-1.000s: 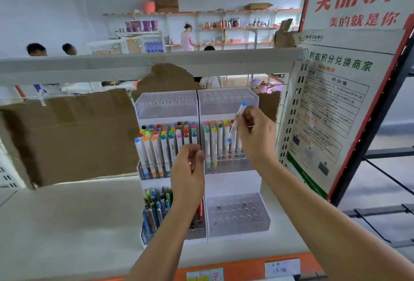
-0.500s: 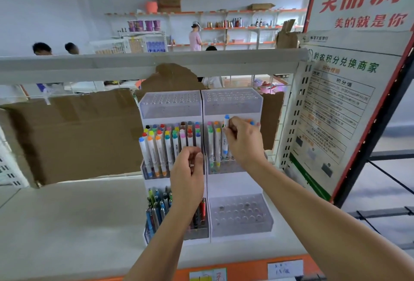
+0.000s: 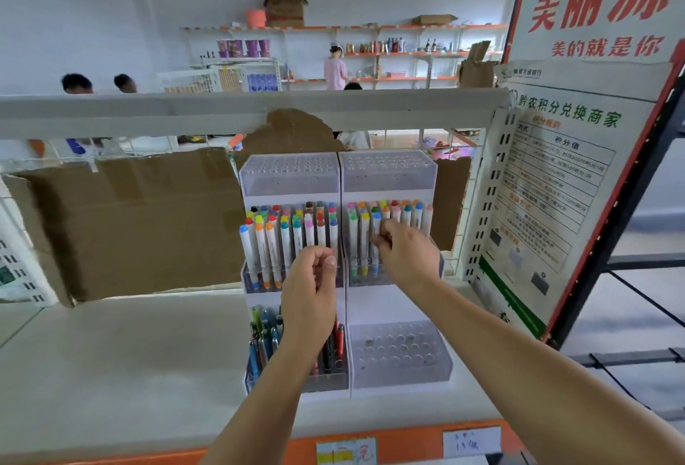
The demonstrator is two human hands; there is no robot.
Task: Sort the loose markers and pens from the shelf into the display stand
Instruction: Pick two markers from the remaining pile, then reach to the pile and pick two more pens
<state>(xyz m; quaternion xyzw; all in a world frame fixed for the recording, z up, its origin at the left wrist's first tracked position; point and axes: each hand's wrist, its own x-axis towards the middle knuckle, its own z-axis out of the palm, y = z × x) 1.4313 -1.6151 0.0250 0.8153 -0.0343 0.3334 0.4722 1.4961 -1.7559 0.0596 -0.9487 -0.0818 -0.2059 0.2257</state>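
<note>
The white display stand (image 3: 393, 301) has two columns of clear holders. Both middle holders carry colour-capped markers (image 3: 281, 238); the lower left one holds pens (image 3: 265, 335). The lower right holder (image 3: 400, 353) and both top holders (image 3: 293, 175) show bare holes. My right hand (image 3: 406, 253) pinches a blue-capped marker (image 3: 376, 221) standing in the front row of the right middle holder. My left hand (image 3: 311, 286) hovers in front of the left middle holder with curled fingers; whether it holds anything is hidden.
Brown cardboard (image 3: 129, 220) lines the back of the white shelf (image 3: 122, 353) to the left of the stand. A printed poster board (image 3: 556, 175) leans close on the right. A shelf rail (image 3: 222, 108) runs overhead. People stand far behind.
My right hand brought the blue-capped marker down from above the rack and lowered it into the right middle holder. My left hand stayed nearly still.
</note>
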